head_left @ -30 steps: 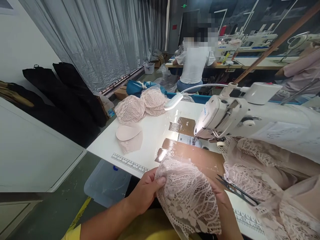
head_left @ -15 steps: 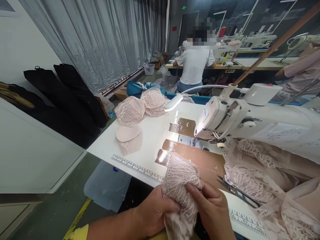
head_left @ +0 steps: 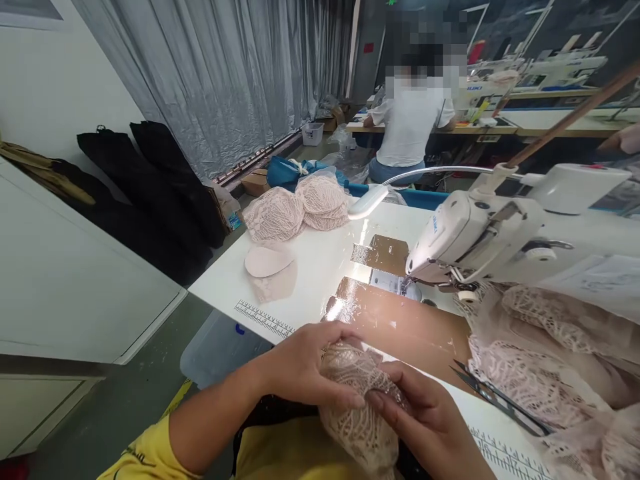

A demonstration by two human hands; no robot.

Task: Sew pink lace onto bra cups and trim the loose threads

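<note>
A person seated at a white sewing table [head_left: 320,267] holds a bunched pale pink lace bra cup [head_left: 356,400] in both hands, low in the view, at the table's near edge. The left hand [head_left: 305,363] wraps over the top left of the cup, its fingers curled down and closed on the lace. The right hand [head_left: 425,419] comes in from the right, with thumb and fingertips pinching the cup's right side. The lace sits between the two hands, and its lower part hangs below them over a yellow garment (its far edge cannot be made out).

Just beyond the hands lies a glossy brown sheet [head_left: 405,323] leading up to the needle of a white sewing machine [head_left: 480,230]. A pair of thread snips [head_left: 500,399] rests on the table just right of the right hand, beside a heap of pink lace [head_left: 545,353]. At the far left of the table sit stacked lace cups [head_left: 300,207] and a smooth foam pad [head_left: 269,260]. A printed ruler [head_left: 263,319] runs along the near edge. A co-worker in a white shirt [head_left: 413,127] sits at another table well behind.
</note>
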